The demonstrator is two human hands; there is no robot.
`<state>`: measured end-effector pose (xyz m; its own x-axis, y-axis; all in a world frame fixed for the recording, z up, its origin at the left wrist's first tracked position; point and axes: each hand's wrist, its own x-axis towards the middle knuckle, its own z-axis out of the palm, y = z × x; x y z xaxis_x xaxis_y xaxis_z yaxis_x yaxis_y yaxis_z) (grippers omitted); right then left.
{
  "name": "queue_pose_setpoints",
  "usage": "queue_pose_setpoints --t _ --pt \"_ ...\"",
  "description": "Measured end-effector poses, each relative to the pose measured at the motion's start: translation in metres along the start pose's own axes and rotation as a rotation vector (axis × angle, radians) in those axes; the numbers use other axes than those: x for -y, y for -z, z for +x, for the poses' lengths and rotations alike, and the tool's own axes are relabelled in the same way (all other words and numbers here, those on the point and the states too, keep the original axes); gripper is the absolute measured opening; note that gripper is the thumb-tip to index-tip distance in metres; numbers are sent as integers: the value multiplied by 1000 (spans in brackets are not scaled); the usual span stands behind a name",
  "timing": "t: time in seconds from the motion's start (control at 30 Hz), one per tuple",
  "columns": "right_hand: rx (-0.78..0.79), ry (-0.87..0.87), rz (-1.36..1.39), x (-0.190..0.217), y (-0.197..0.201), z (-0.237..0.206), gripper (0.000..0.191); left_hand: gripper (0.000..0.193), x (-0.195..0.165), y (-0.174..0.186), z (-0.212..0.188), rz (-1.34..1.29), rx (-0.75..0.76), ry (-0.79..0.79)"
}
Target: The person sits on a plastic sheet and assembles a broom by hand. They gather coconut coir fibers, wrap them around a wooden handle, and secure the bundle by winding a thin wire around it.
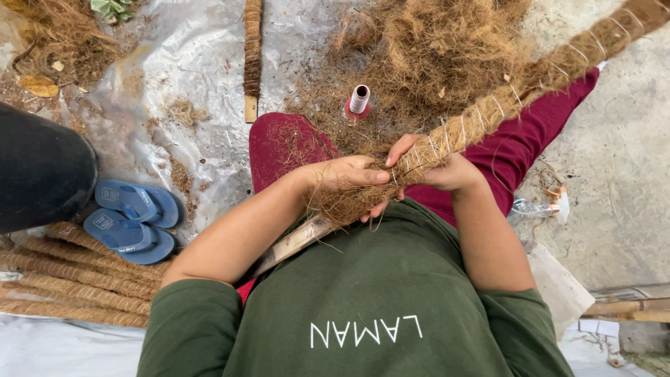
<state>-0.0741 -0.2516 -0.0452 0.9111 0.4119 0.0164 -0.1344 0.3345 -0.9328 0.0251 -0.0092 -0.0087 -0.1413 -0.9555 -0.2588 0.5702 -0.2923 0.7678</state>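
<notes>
A long pole wrapped in brown coconut fibre and bound with white thread runs from the upper right down to my lap. My right hand grips the wrapped pole near its lower end. My left hand presses a loose tuft of fibre against the bare wooden end of the pole, which sticks out to the lower left. A spool of white thread on a red base stands on the ground just beyond my knees.
A heap of loose coconut fibre lies ahead. Several finished fibre-wrapped poles lie at the left, beside a pair of blue flip-flops and a dark object. Another wrapped pole lies on the plastic sheet.
</notes>
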Motion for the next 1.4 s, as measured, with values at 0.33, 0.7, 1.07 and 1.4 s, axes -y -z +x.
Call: queue_pose_setpoints --t 0.33,0.7,1.07,1.4 --pt "-145 156 -354 16 5 -10 31 84 -16 -2 -29 393 -300 -247" --pt "-361 74 -384 24 -2 -8 37 59 -19 -36 -36 1156 -657 -611" --pt "-350 158 -444 25 -8 -3 25 28 -3 9 -11 836 -761 -406" --pt "-420 112 -249 17 -8 2 28 55 -10 24 -42 611 -793 -682"
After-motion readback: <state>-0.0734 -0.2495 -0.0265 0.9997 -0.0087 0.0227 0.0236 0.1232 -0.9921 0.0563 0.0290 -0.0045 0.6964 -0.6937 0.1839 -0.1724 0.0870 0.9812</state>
